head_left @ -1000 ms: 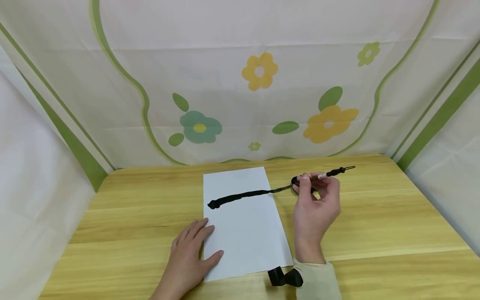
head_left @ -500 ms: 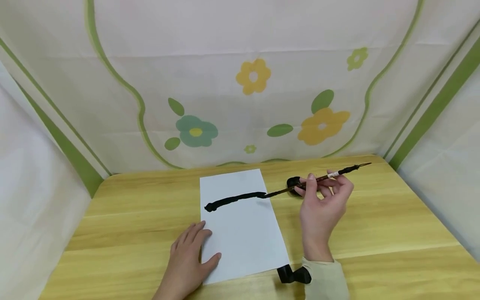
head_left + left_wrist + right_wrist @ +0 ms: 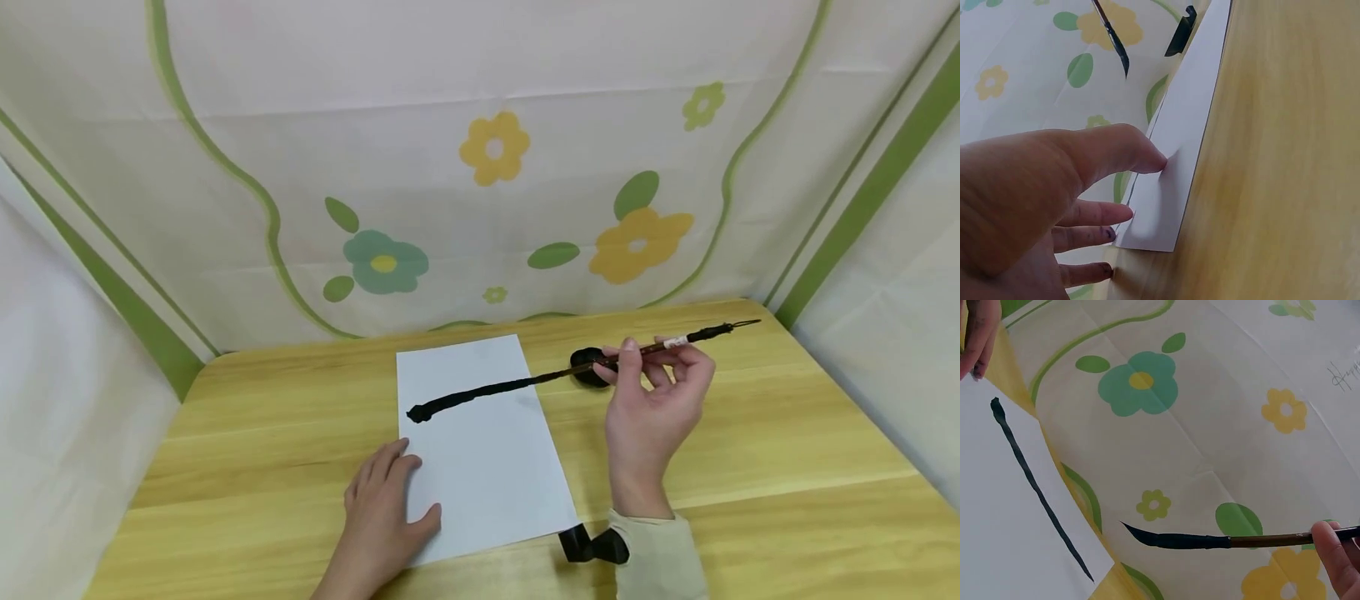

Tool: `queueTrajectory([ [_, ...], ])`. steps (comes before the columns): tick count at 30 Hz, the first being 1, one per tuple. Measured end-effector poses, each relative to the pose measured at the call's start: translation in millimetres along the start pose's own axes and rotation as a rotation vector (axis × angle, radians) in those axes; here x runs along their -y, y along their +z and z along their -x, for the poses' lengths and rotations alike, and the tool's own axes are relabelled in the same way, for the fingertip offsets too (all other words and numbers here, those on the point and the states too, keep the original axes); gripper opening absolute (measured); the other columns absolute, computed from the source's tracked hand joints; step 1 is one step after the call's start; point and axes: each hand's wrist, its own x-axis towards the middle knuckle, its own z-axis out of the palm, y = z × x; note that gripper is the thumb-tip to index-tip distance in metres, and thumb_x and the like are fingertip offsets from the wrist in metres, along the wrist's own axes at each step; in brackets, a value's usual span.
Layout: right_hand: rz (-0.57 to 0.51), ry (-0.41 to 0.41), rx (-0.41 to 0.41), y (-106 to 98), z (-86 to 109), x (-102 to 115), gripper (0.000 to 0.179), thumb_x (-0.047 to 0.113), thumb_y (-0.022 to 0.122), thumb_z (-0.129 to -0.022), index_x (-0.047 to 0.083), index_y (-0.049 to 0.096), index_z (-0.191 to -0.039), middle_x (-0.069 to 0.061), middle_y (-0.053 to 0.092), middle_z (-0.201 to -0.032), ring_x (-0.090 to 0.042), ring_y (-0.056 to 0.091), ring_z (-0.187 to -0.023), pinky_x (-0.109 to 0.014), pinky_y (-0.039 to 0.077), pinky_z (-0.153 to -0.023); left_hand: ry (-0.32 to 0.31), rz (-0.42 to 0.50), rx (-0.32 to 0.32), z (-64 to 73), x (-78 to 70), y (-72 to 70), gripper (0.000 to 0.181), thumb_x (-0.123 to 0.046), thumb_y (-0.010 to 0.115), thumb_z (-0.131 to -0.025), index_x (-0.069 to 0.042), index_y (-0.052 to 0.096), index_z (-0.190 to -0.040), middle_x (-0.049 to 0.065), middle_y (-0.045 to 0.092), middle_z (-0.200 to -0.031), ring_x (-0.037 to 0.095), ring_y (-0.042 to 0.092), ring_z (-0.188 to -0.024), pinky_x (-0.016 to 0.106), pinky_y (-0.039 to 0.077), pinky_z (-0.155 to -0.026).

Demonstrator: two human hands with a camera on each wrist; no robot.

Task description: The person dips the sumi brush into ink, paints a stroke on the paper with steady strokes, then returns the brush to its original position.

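My right hand [image 3: 654, 417] pinches a slim brown writing brush [image 3: 648, 351] between thumb and fingers. Its dark, inky tip [image 3: 1138, 534] is bent to a curved point and hangs above the paper in both wrist views. A long black ink stroke [image 3: 468, 394] crosses the upper part of the white sheet of paper [image 3: 483, 479], thick at its left end and thin towards the right edge. With fingers spread, my left hand [image 3: 381, 507] rests on the sheet's lower left edge, its thumb [image 3: 1129, 149] on the paper. Dark smudges mark some left fingertips.
Behind my right fingers sits a small black rounded object [image 3: 588, 367] on the wooden table [image 3: 780, 450]. A black wrist camera [image 3: 594, 546] juts from my right sleeve near the paper's lower right corner. White flowered cloth [image 3: 420, 167] walls off the table's back and sides.
My right hand has shifted slightly right with the brush, whose looped tail reaches farther right. The brush tip has come up off the paper. My left hand stays on the sheet.
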Motion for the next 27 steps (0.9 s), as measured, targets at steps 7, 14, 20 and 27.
queueTrajectory([
  [7, -0.138, -0.126, 0.062, -6, -8.7, 17, 0.028, -0.005, 0.074, -0.096, 0.003, 0.052, -0.112, -0.019, 0.058, -0.102, -0.032, 0.078, -0.081, -0.038, 0.067, -0.067, -0.003, 0.009, -0.004, 1.5, -0.1, 1.7, 0.051, -0.021, 0.089, -0.082, -0.006, 0.067, -0.126, 0.016, 0.052, -0.158, 0.046, 0.045, -0.146, 0.075, 0.034, -0.113],
  [14, -0.186, -0.167, 0.056, -13, -17.8, 29, 0.030, -0.008, 0.075, -0.094, -0.001, 0.052, -0.112, -0.020, 0.058, -0.102, -0.033, 0.078, -0.079, -0.038, 0.067, -0.067, -0.006, 0.018, -0.021, 1.3, -0.5, 0.6, 0.046, -0.018, 0.088, -0.081, -0.005, 0.070, -0.120, 0.012, 0.052, -0.159, 0.042, 0.044, -0.145, 0.072, 0.038, -0.107],
  [20, -0.192, -0.128, 0.037, -18, -19.9, 27, 0.031, -0.008, 0.074, -0.095, -0.001, 0.051, -0.113, -0.020, 0.057, -0.103, -0.033, 0.078, -0.079, -0.038, 0.067, -0.067, 0.013, 0.007, -0.044, 1.7, 0.0, 2.1, 0.048, -0.019, 0.089, -0.079, -0.006, 0.071, -0.121, 0.010, 0.059, -0.150, 0.040, 0.048, -0.139, 0.072, 0.039, -0.106],
  [27, -0.187, -0.085, 0.062, -25, -25.2, 25, 0.027, -0.008, 0.072, -0.097, 0.001, 0.052, -0.114, -0.019, 0.057, -0.105, -0.034, 0.079, -0.083, -0.040, 0.067, -0.070, 0.002, -0.006, -0.030, 0.9, -1.4, 5.4, 0.049, -0.020, 0.087, -0.081, -0.007, 0.070, -0.124, 0.009, 0.062, -0.144, 0.039, 0.051, -0.137, 0.071, 0.038, -0.110],
])
